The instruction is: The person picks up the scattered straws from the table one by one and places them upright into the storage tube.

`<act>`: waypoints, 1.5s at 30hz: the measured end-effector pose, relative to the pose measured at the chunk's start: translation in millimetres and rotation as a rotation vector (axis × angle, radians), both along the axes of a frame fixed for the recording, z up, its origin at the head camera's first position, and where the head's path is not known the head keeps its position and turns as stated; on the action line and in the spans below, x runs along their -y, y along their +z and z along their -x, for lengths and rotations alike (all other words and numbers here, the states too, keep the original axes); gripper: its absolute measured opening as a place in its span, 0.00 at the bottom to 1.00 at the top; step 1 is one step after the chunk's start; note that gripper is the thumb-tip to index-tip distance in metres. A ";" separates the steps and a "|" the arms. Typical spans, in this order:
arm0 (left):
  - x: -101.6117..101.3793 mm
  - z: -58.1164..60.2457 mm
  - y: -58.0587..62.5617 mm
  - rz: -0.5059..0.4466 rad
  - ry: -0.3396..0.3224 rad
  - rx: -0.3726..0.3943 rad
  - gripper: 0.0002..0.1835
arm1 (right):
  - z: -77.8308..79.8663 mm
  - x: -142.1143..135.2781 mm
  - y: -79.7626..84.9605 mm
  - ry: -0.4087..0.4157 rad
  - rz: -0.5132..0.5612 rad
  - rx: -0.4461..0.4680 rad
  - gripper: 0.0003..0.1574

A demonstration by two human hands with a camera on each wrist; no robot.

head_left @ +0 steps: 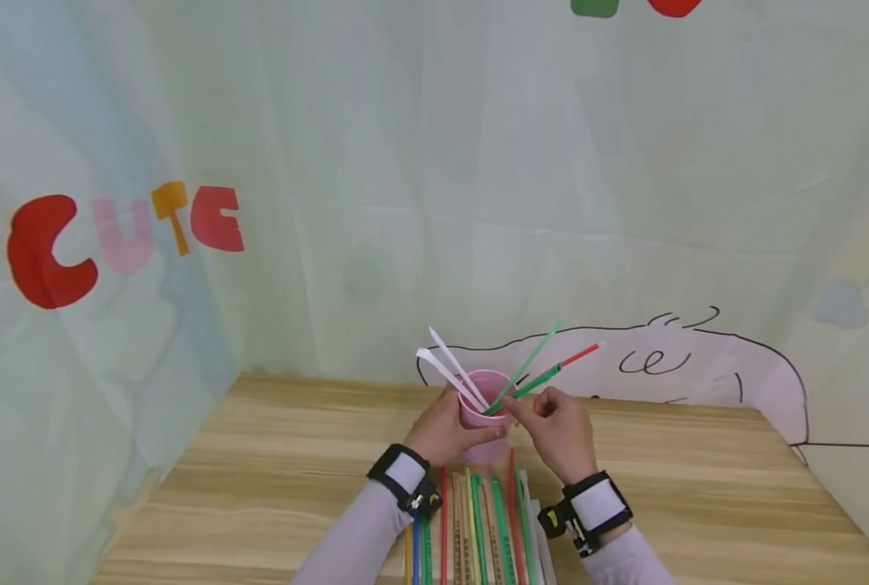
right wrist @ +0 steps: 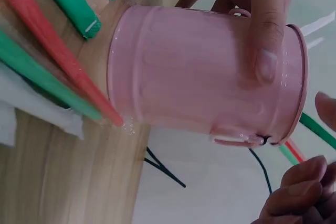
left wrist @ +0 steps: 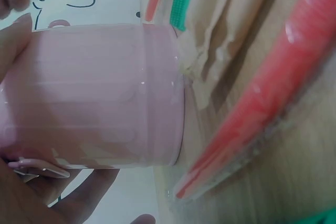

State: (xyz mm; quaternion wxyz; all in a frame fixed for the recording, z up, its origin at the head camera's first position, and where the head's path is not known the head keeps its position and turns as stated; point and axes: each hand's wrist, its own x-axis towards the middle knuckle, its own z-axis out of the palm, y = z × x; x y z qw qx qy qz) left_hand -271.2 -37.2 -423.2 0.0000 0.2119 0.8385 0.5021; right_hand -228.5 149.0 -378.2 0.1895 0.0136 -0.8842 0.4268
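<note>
My left hand [head_left: 440,431] grips a small pink metal bucket [right wrist: 194,72] with side ears, its thumb on the near wall and fingers behind. The bucket [left wrist: 100,93] stands upright near the row of straws. Two white straws [head_left: 452,374] lean left out of its mouth. A green straw [head_left: 540,348], a darker green one [head_left: 540,379] and a red one [head_left: 579,355] lean right. My right hand [head_left: 560,431] is at the bucket's right rim, thumb close to the green straws. In the right wrist view its thumb [right wrist: 326,109] stands apart from the loosely curled fingers [right wrist: 302,190].
On the wooden table [head_left: 288,471], a row of wrapped straws lies between my forearms: red [head_left: 444,528], green [head_left: 503,528], brown paper [head_left: 459,528] and white ones [head_left: 544,544] among them. Behind the table hangs a printed cloth [head_left: 405,203].
</note>
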 end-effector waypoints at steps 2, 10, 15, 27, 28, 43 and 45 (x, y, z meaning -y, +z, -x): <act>-0.4 0.1 0.6 0.007 0.002 0.004 0.49 | -0.7 -5.6 -2.9 0.021 0.029 0.035 0.32; -0.3 2.3 1.3 0.017 0.005 0.000 0.49 | 1.5 -19.3 -13.0 0.154 0.191 0.190 0.50; 0.6 2.5 -0.2 0.004 -0.009 0.006 0.49 | 5.4 -14.8 -23.9 0.305 0.246 0.270 0.62; 3.2 5.6 -2.2 0.067 -0.021 -0.054 0.47 | 30.5 12.7 -36.3 0.391 0.268 0.158 0.68; 3.1 6.1 -2.0 0.067 -0.025 -0.052 0.47 | 31.9 13.8 -37.1 0.400 0.274 0.147 0.65; 15.9 -1.9 7.5 0.233 0.043 -0.078 0.53 | 35.2 17.1 -46.6 0.414 0.242 0.080 0.46; 24.3 -8.7 9.5 0.323 0.109 -0.069 0.54 | 35.6 16.1 -47.2 0.419 0.232 0.081 0.46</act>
